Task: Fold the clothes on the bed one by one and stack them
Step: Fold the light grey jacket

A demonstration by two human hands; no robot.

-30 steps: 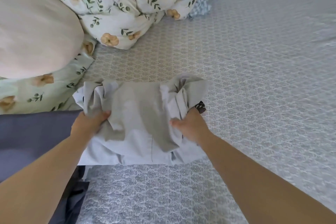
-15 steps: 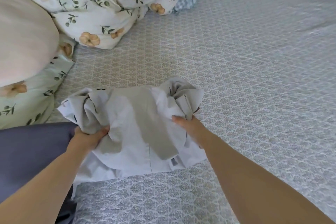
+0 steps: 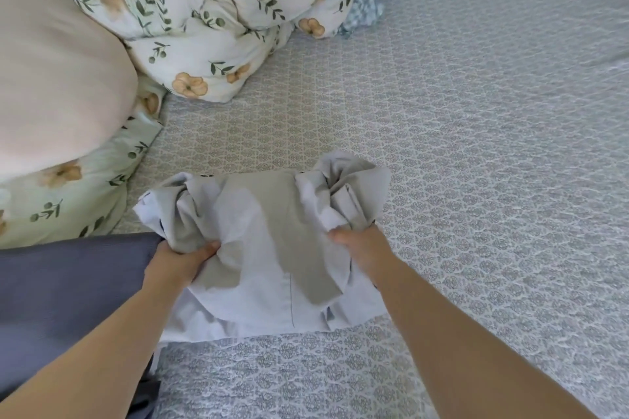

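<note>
Both your forearms reach forward over the bed (image 3: 476, 146). Your left hand (image 3: 177, 262) grips a bunched fold of the pale garment (image 3: 258, 248) at its left side, thumb on top. Your right hand (image 3: 360, 248) pinches the crumpled right side. The garment lies on the bed's near edge, beside a dark blue cloth (image 3: 68, 289).

Soft, even daylight — blurred, warped edges
</note>
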